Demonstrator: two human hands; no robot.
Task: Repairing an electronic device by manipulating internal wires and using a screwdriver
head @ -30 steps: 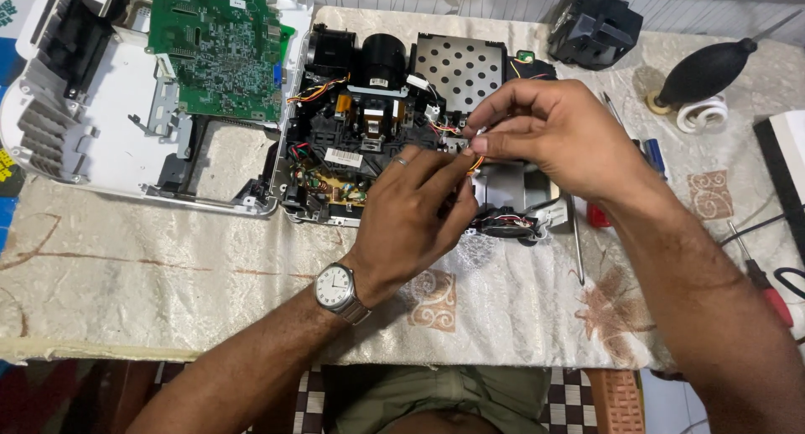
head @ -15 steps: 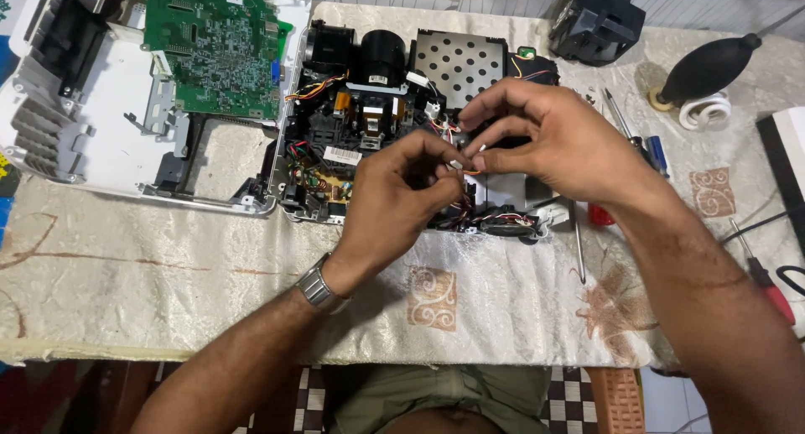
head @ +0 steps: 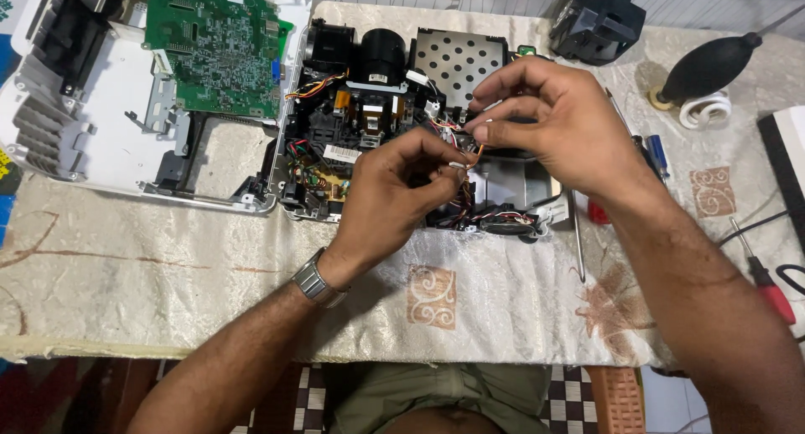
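An opened projector chassis [head: 369, 107] lies on the cloth-covered table, lens block and perforated metal plate [head: 457, 61] exposed. My left hand [head: 394, 199] and my right hand [head: 545, 124] meet above its right half. Both pinch a small bundle of coloured wires with a white connector [head: 457, 145] between fingertips. My left wrist wears a metal watch [head: 319, 281]. What lies under the hands is hidden.
The white projector cover [head: 101, 124] with a green circuit board [head: 214, 48] lies to the left. A black part [head: 597, 19], a black rubber air blower [head: 713, 65], a spiral lamp [head: 703, 111] and screwdrivers [head: 771, 283] lie right. A thin metal rod [head: 578, 241] lies beside the chassis.
My left hand rose from the chassis front edge up to the wires and now pinches them next to my right hand. My right hand barely shifted.
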